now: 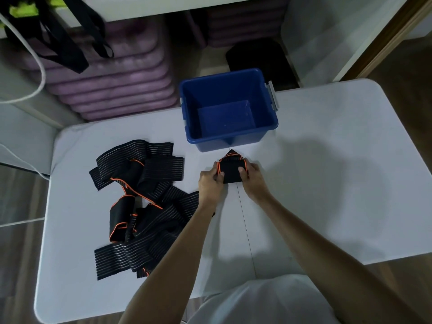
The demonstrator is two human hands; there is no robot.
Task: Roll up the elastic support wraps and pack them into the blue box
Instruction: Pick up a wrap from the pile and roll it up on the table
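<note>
Both hands grip one rolled wrap, black with orange edging: our left hand curls its fingers over the left end, our right hand pinches the right end with the thumb on top. The roll rests on the white table, just in front of the blue box, with a pointed flap of the wrap aimed at the box's near wall. The box stands open at the table's far edge; only its bare blue floor shows inside.

To our left lies a loose heap of unrolled wraps, black with pale stripes and orange trim, partly under the left forearm and well apart from the box. The table's right half is bare white surface, as is the strip nearest us. A thin seam runs down the tabletop from the roll toward us.

Beyond the table stand stacked purple mats; black straps hang at upper left.
</note>
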